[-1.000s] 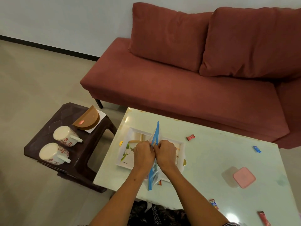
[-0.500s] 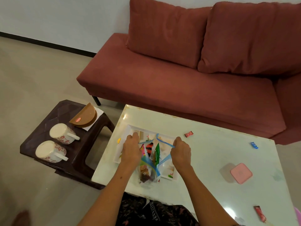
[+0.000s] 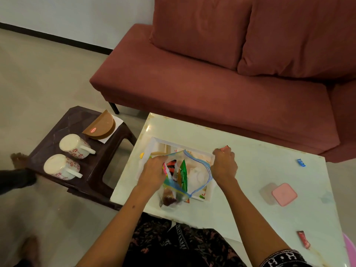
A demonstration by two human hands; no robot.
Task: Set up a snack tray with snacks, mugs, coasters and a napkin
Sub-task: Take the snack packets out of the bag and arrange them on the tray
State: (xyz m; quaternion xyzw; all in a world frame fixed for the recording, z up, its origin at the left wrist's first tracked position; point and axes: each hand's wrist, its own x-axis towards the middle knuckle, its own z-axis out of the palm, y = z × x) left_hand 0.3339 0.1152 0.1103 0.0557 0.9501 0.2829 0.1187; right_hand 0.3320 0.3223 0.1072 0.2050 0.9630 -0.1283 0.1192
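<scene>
Both hands hold a clear plastic zip bag with a blue seal strip (image 3: 194, 170) over a white rectangular tray (image 3: 154, 145) on the pale glossy tabletop (image 3: 260, 174). The left hand (image 3: 154, 170) is closed on the bag's left edge and the right hand (image 3: 224, 164) is clenched on its right edge, so the bag's mouth gapes wide between them. Inside the bag lie wrapped snacks, among them a green packet (image 3: 183, 175) and a red one (image 3: 171, 164); the bag's bottom hangs over the tray's near edge.

Loose on the tabletop are a small red wrapped sweet (image 3: 225, 148) just beyond the right hand, a blue wrapped sweet (image 3: 301, 162) far right, another red wrapper (image 3: 304, 239) near the front right corner, and a pink square lidded box (image 3: 284, 194).

On the dark brown plastic stool (image 3: 92, 170) to the left lie two white mugs with red flower print (image 3: 70, 158), on their sides, and behind them a stack of brown coasters (image 3: 102, 125) resting on a white napkin (image 3: 117, 120).
</scene>
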